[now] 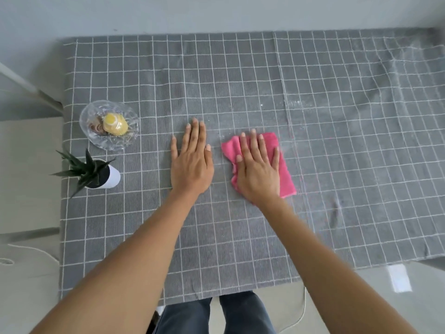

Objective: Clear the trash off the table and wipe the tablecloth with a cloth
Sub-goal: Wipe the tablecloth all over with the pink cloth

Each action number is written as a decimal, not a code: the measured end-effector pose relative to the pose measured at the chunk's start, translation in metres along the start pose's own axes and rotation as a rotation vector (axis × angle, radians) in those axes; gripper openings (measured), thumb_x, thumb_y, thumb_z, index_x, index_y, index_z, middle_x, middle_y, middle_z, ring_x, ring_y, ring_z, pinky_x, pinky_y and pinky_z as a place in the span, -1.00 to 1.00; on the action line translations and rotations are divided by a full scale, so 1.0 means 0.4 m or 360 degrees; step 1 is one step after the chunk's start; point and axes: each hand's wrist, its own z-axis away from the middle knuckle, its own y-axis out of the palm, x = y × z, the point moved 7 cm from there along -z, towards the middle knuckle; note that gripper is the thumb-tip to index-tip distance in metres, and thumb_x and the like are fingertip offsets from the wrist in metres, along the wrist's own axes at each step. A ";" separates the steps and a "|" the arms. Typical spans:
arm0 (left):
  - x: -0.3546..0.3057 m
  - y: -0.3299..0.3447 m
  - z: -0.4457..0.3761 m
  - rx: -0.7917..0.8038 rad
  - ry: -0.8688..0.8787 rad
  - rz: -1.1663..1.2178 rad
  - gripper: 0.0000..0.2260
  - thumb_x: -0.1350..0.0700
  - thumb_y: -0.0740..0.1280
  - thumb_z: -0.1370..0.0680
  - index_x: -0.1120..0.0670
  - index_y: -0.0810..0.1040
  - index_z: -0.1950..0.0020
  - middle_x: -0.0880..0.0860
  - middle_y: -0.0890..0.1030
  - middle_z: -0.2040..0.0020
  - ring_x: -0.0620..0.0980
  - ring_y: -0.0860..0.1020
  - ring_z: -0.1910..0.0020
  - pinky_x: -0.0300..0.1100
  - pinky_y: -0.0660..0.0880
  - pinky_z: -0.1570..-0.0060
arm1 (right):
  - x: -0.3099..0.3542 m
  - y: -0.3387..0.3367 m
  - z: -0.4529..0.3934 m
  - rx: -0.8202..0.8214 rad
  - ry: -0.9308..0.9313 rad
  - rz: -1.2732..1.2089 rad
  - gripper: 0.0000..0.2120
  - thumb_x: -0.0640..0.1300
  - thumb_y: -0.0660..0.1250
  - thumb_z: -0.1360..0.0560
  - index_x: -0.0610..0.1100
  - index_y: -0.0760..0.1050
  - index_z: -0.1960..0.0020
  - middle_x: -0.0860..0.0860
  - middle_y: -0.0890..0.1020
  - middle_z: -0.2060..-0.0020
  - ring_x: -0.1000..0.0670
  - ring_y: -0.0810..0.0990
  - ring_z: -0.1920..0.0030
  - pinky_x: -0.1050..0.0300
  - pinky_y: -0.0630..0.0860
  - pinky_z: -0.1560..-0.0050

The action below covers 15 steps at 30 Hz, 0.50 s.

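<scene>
Mid-frame, both hands flat and spread on the grey checked tablecloth (240, 237): left hand (191, 162) bare, right hand (258, 168) pressing the pink cloth (285, 169). At left, potted plant (94, 174); above it, glass dish (109, 125).

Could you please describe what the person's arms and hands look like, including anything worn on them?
Both forearms are bare from the frame's lower edge up to the wrists, with no sleeves in view. The left hand and right hand wear no gloves, rings, watch or bracelets that I can see. Fingernails are short and unpainted. Below, dark blue-grey trousers show.
</scene>
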 end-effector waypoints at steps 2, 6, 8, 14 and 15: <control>0.000 0.000 0.000 0.0003 0.0011 0.0012 -0.53 0.02 -0.14 -0.66 0.06 -0.12 -0.57 0.00 -0.09 -0.58 -0.07 -0.11 -0.55 0.06 -0.16 -0.50 | -0.009 -0.001 -0.005 0.0037 -0.0088 0.0040 -0.52 0.06 -0.18 -0.66 0.08 -0.14 -0.57 0.08 -0.12 -0.56 0.05 -0.21 -0.54 -0.16 -0.29 -0.49; 0.003 0.002 0.010 0.0004 0.0005 0.0045 -0.53 0.02 -0.15 -0.66 0.05 -0.13 -0.57 -0.01 -0.11 -0.58 -0.07 -0.13 -0.55 0.08 -0.15 -0.51 | -0.161 -0.043 -0.052 -0.0025 0.0224 0.0103 -0.51 0.10 -0.28 -0.64 0.08 -0.22 -0.56 0.08 -0.19 -0.55 0.04 -0.27 -0.52 -0.19 -0.31 -0.48; 0.013 0.005 0.008 0.0024 0.0006 0.0047 -0.53 0.02 -0.16 -0.66 0.05 -0.15 -0.57 -0.01 -0.12 -0.58 -0.07 -0.14 -0.55 0.08 -0.16 -0.51 | -0.227 -0.061 -0.061 -0.0097 0.0506 0.0037 -0.50 0.11 -0.28 -0.64 0.06 -0.20 -0.56 0.05 -0.16 -0.56 0.04 -0.25 -0.53 -0.19 -0.31 -0.48; 0.001 0.002 0.000 0.0005 0.0014 0.0028 -0.52 0.00 -0.19 -0.65 0.06 -0.13 -0.57 0.00 -0.10 -0.58 -0.06 -0.13 -0.55 0.09 -0.15 -0.50 | -0.224 -0.073 -0.040 -0.0378 0.0951 -0.0198 -0.49 0.05 -0.19 -0.66 -0.01 -0.13 -0.58 -0.01 -0.11 -0.57 0.01 -0.19 -0.55 -0.20 -0.27 -0.49; 0.002 0.003 0.000 0.0006 0.0013 0.0023 -0.51 0.00 -0.19 -0.65 0.06 -0.12 -0.57 0.00 -0.09 -0.58 -0.06 -0.12 -0.55 0.10 -0.15 -0.50 | -0.204 -0.066 -0.036 -0.0372 0.0970 -0.0207 -0.49 0.05 -0.19 -0.66 -0.01 -0.14 -0.58 -0.01 -0.12 -0.57 0.00 -0.20 -0.55 -0.20 -0.27 -0.49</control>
